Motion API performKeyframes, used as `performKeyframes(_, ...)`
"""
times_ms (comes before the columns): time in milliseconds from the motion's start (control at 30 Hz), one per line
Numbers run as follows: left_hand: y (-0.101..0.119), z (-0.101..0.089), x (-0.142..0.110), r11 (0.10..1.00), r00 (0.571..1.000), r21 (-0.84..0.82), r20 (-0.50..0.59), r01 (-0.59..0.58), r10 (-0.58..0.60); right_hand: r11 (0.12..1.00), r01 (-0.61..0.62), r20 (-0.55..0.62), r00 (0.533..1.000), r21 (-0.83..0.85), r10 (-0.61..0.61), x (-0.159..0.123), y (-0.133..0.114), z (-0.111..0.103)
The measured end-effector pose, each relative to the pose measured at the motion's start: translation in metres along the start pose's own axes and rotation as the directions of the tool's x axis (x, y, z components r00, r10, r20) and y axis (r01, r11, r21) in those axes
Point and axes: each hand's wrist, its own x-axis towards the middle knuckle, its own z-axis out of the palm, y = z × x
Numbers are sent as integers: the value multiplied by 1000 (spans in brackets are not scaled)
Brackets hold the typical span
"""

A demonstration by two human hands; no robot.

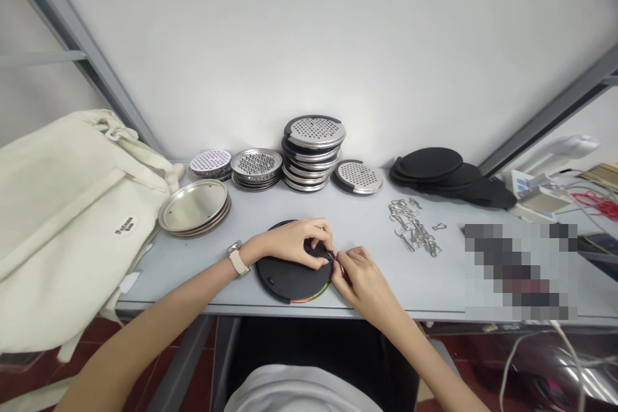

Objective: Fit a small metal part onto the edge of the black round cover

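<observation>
A round black disc (284,277) lies near the table's front edge, with a strip of yellow, green and orange along its lower right rim. My left hand (297,244) rests over its upper part, thumb and fingers pinching the disc's right edge. Just beyond that edge, my right hand (362,280) is closed in a pinch. A bit of shiny metal, apparently a small metal clip, shows between its fingertips, mostly hidden by them. Fingers of both hands almost meet there. Several loose metal clips (418,228) lie in a pile to the right.
Along the wall stand a tall stack of round graters (313,154), a lower stack (255,164), purple-tinted perforated discs (210,161) and a single grater (360,177). Plain metal discs (193,206) sit left beside a cream bag (87,206). Black round pads (432,167) are piled at right.
</observation>
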Motion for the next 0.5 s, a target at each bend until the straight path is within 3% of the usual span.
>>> performKeyframes(267, -3, 1, 0, 1000, 1000, -4, 0, 9, -9, 996, -32, 30, 999, 89, 30, 2, 1, -4)
performKeyframes(500, -1, 1, 0, 999, 1000, 28, -10, 30, -30, 999, -15, -22, 1000, 41, 16, 1, 1, -2)
